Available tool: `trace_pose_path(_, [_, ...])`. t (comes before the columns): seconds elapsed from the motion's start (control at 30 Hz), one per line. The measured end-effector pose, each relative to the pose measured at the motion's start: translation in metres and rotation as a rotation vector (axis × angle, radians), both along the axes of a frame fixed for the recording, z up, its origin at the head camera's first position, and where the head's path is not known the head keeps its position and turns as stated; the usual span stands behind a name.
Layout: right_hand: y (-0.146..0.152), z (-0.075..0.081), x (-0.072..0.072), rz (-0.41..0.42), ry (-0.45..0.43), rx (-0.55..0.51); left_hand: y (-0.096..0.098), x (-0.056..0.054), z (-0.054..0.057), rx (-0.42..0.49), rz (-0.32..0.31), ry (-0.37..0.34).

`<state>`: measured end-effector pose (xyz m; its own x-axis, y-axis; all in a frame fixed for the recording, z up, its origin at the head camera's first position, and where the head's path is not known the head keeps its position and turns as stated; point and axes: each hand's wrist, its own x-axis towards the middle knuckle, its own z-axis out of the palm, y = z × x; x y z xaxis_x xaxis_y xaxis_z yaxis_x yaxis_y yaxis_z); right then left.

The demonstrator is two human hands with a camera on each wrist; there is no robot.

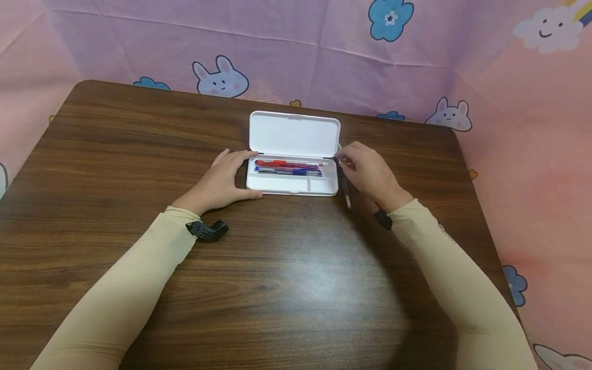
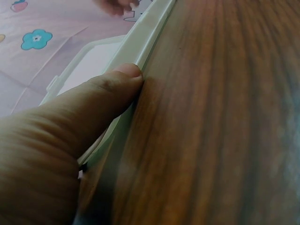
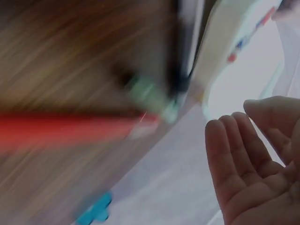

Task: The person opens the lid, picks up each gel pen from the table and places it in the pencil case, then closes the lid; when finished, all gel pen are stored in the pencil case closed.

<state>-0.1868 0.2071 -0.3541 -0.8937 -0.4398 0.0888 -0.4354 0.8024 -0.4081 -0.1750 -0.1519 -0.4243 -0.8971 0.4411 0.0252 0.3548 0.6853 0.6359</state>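
A white pencil case point(image 1: 291, 191) lies with its lid point(image 1: 294, 134) raised. Inside it are a red pen point(image 1: 270, 163), a purple-tipped pen point(image 1: 311, 166) and a blue pen point(image 1: 300, 172). My left hand point(image 1: 221, 181) holds the case's left end, thumb point(image 2: 124, 75) against the front wall and index finger near the hinge. By the right end is my right hand point(image 1: 370, 172); in the right wrist view its fingers point(image 3: 218, 159) are extended with nothing visible between them. Below it lie a dark pen point(image 1: 347, 195), a blurred red pen point(image 3: 70, 131) and a green-tipped pen point(image 3: 145, 93).
The case stands on a brown wood-grain table point(image 1: 296, 308), towards its back edge. Pink and purple cloth point(image 1: 296, 46) with printed rabbits hangs behind and on both sides. A black strap point(image 1: 208, 231) is on the left wrist.
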Motion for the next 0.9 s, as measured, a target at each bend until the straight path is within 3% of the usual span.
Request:
trace_pose_path(0.23, [0.063,-0.001,0.025,-0.141,-0.057,-0.043,0.001,0.000,-0.001,-0.003,-0.001,0.000])
trace_pose_path(0.37, [0.085,-0.009,0.043,-0.188,-0.153,-0.062,0.000,-0.001,-0.002,-0.006,-0.003,0.006])
trace_pose_path(0.53, [0.088,-0.018,0.056,-0.209,-0.266,-0.041,-0.002,-0.002,-0.003,-0.005,-0.005,0.010])
trace_pose_path(0.9, [0.081,-0.020,0.058,-0.213,-0.241,0.037,-0.002,-0.002,-0.003,-0.009,-0.006,0.000])
